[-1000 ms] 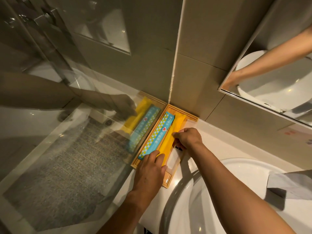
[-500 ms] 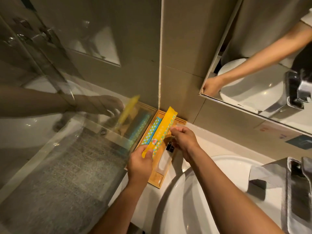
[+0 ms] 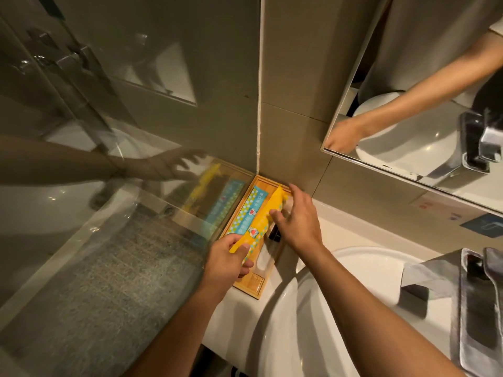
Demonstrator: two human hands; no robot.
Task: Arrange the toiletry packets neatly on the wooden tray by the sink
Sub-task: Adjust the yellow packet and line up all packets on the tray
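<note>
Packets first: yellow packet [image 3: 265, 217] sits angled across the wooden tray [image 3: 251, 289], partly overlapping the blue checkered packet [image 3: 246, 213] that lies flat along the tray's left edge. Left hand [image 3: 227, 263] has its grip closed on the yellow one's near end, thumb on top, probably to steer it parallel with the blue one. Right hand [image 3: 298, 224] is spread open over the far half, fingertips just touching the packet, holding nothing, looks like it's there to press or nudge things flat. A small dark packet [image 3: 275, 235] and something white peek out under it, can't really tell what. Tray's tucked into the wall corner on the white surface [image 3: 340, 224], right beside the sink [image 3: 353, 308], glass panel [image 3: 109, 240] on its left.
</note>
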